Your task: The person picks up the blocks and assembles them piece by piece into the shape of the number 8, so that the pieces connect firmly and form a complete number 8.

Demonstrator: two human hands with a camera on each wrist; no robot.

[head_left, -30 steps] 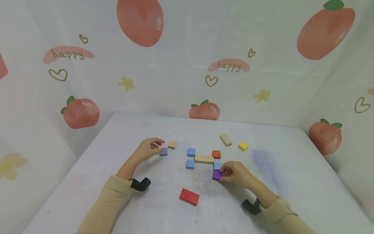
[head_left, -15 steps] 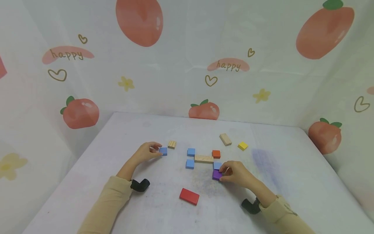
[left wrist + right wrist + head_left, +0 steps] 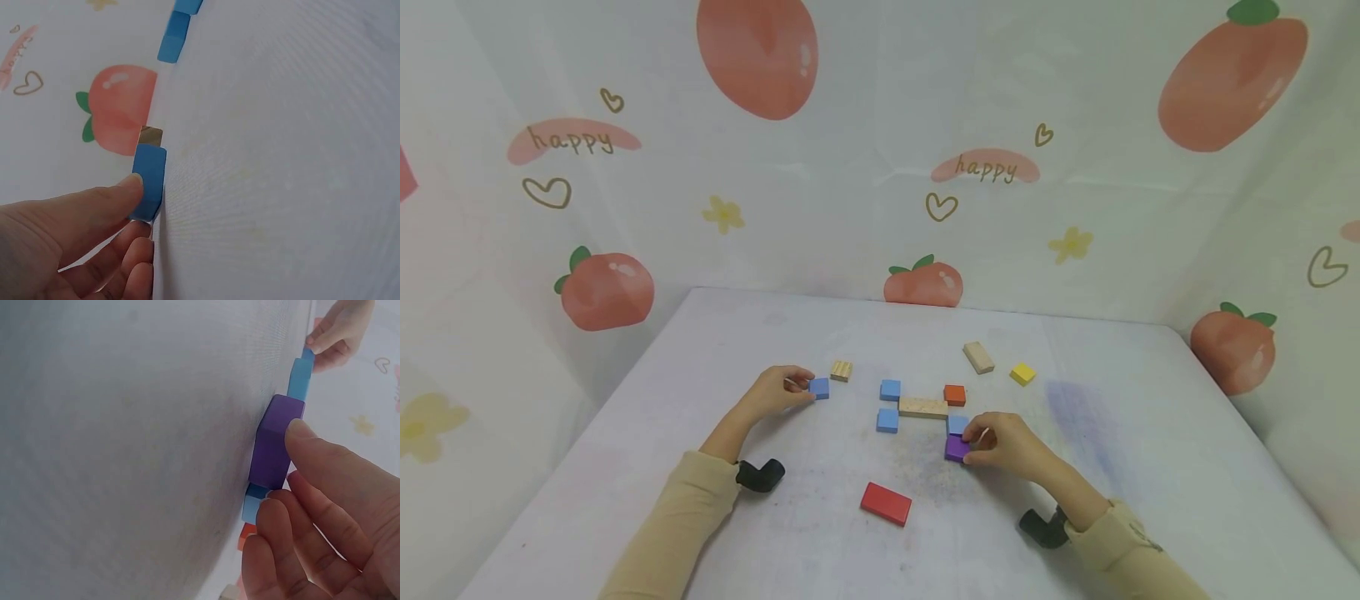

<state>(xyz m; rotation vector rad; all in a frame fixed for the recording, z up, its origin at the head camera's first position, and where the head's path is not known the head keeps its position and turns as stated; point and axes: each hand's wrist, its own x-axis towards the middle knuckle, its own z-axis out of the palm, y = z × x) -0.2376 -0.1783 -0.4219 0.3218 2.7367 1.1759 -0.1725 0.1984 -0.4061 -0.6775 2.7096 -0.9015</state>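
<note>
At the table's left, my left hand [image 3: 781, 390] pinches a small blue block [image 3: 819, 388] by its side. The left wrist view shows the thumb [image 3: 129, 194] against that block, with the other fingers curled below. My right hand [image 3: 1009, 446] holds a purple block [image 3: 956, 448] between thumb and fingers. That block lies against the near side of another blue block [image 3: 957, 425], which the fingers partly cover. A long pale wooden block [image 3: 923, 407] joins this group, with a red-orange block [image 3: 955, 395] at its right end and two blue blocks [image 3: 891, 390] at its left.
A striped wooden block [image 3: 842, 371] lies just beyond the left hand. Farther back right are a pale wooden block [image 3: 978, 357] and a yellow block [image 3: 1022, 373]. A red rectangular block [image 3: 886, 504] lies on the white table [image 3: 805, 533] at the front. Patterned cloth hangs behind.
My left hand has come down slightly and its thumb and fingers have closed on the small blue block. The right hand keeps its place on the purple block.
</note>
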